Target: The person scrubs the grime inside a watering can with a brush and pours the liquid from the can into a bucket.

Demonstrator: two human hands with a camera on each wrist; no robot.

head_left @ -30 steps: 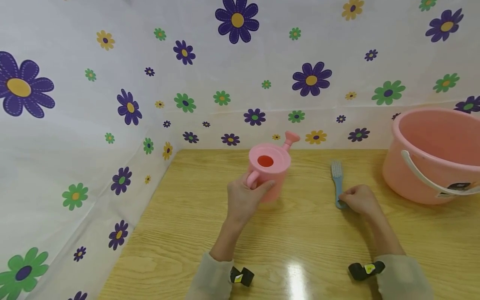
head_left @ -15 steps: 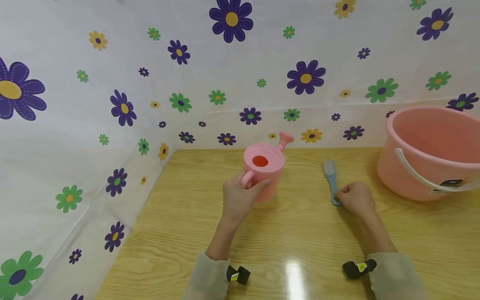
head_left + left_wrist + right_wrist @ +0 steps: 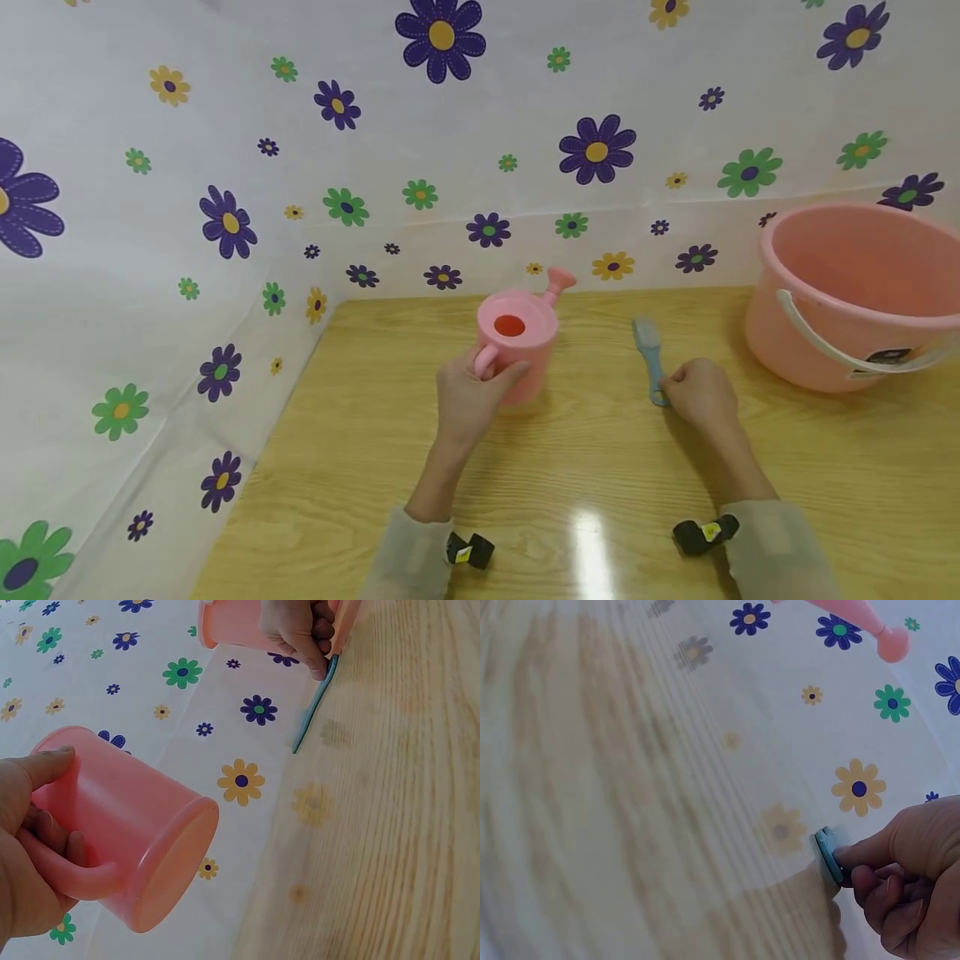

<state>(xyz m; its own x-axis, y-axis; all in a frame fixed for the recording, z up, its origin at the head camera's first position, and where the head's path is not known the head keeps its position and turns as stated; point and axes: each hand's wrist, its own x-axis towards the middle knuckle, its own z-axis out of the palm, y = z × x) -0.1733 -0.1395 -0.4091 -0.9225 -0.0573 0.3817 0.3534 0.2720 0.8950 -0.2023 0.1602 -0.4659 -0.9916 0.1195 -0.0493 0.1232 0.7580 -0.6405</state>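
watering can and brush in hand

slip risk sits with the pink watering can point(image 3: 517, 342): the left hand point(image 3: 468, 400) curls round its handle only, so the body could tip or swing. it sits left of centre on the wooden table point(image 3: 600, 467). the right hand point(image 3: 697, 396) pinches the blue brush point(image 3: 648, 354) by its handle end, bristles pointing away; that thin hold could let it twist loose. a pink bucket point(image 3: 847, 308) stands at far right.

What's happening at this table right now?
A person sits at a wooden table. Their left hand grips the handle of a small pink watering can, while the right hand pinches the handle end of a blue brush lying on the table. A pink bucket stands at the right.
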